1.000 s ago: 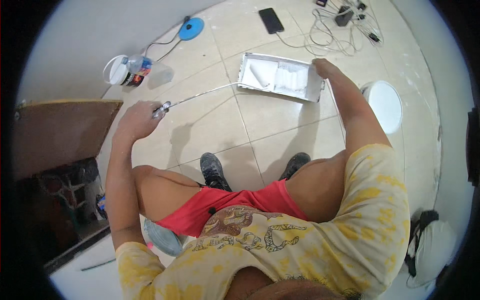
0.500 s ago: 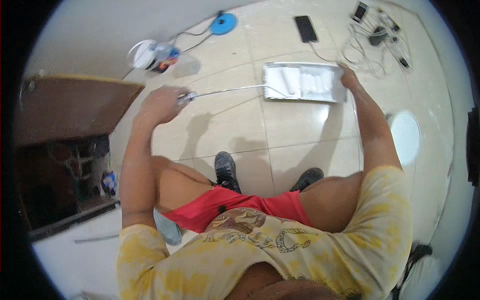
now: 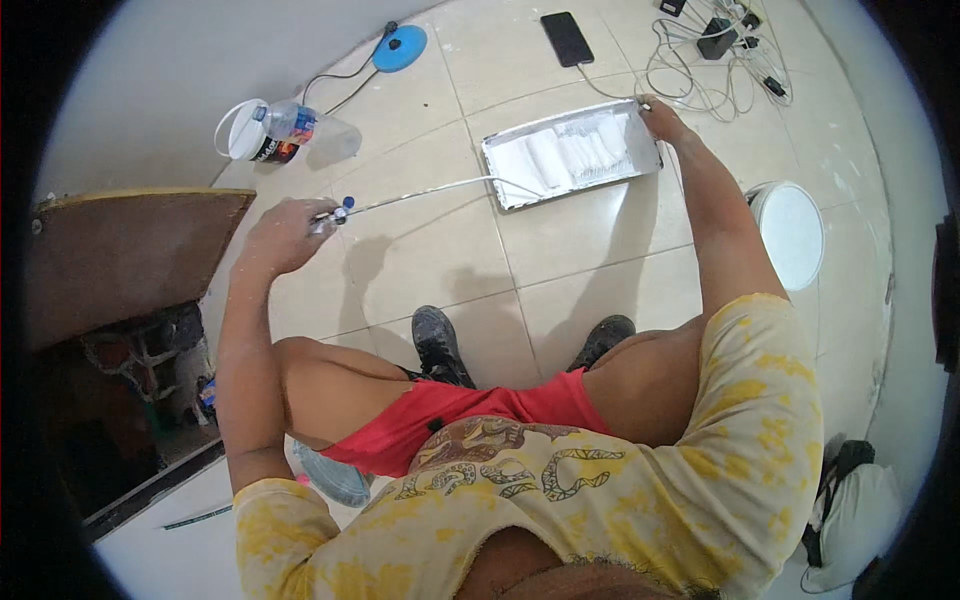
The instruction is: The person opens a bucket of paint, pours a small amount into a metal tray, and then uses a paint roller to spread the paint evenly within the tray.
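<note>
My left hand (image 3: pixel 285 235) grips the handle of a paint roller (image 3: pixel 545 160), with a long metal rod reaching into the paint tray (image 3: pixel 578 186). The roller head lies among white paint in that tray, its outline hard to separate from the paint. At the tray's right end, my right hand (image 3: pixel 665 120) has its fingers closed on the rim. The tray is slanted, its right end farther from me. A white lidded bucket (image 3: pixel 788 235) stands just right of my right forearm.
A plastic bottle (image 3: pixel 295 124) and small tub (image 3: pixel 245 133) sit by the left wall. Beyond are a blue disc (image 3: pixel 400 48), a phone (image 3: pixel 566 38) and tangled cables with chargers (image 3: pixel 716 38). An open cabinet (image 3: pixel 120 390) with a brown door (image 3: pixel 130 250) is at my left.
The tray has turned, its right end moving away from me along with my right hand. My left hand keeps hold of the roller handle. The view has shifted slightly.
</note>
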A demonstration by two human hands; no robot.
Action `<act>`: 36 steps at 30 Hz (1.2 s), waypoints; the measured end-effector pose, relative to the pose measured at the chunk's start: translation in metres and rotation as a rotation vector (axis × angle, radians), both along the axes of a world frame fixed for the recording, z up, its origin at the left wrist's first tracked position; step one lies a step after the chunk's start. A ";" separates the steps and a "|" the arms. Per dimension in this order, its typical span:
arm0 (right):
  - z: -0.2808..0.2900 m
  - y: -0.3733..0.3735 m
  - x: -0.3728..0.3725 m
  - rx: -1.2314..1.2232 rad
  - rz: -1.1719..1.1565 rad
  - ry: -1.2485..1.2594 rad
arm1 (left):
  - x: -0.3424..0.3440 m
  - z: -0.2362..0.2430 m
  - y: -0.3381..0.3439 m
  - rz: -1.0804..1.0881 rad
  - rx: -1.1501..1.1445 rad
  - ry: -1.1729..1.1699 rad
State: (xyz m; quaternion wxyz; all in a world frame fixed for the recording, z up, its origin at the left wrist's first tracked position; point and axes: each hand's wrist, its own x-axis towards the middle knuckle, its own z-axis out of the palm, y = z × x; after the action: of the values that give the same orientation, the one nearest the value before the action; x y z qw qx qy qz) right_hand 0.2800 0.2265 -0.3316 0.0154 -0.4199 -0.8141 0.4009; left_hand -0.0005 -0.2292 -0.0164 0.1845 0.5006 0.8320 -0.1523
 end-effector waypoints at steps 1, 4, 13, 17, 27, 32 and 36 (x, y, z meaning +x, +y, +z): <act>0.003 0.000 0.001 0.001 -0.006 -0.007 | -0.002 0.001 -0.002 -0.006 0.001 -0.007; 0.022 -0.007 0.001 0.154 0.114 -0.140 | -0.007 0.007 -0.008 0.025 -0.009 0.047; 0.040 -0.010 -0.002 0.284 0.175 -0.410 | 0.007 0.013 0.005 -0.038 0.034 0.103; 0.017 0.002 0.006 0.365 0.244 -0.542 | 0.012 0.010 0.016 -0.038 0.003 0.096; 0.057 -0.028 0.023 -0.019 0.248 -0.552 | 0.015 0.029 -0.001 0.072 -0.042 0.144; 0.049 -0.025 0.022 0.064 0.286 -0.570 | 0.022 0.046 -0.004 0.179 -0.090 0.135; 0.047 -0.020 0.026 -0.038 0.237 -0.500 | 0.005 0.025 -0.008 -0.038 0.039 0.071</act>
State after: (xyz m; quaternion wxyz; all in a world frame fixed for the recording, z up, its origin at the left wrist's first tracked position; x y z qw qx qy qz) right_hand 0.3063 0.2065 -0.2845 -0.2407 -0.4080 -0.8283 0.2993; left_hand 0.0041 -0.2376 0.0082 0.1422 0.5140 0.8313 -0.1570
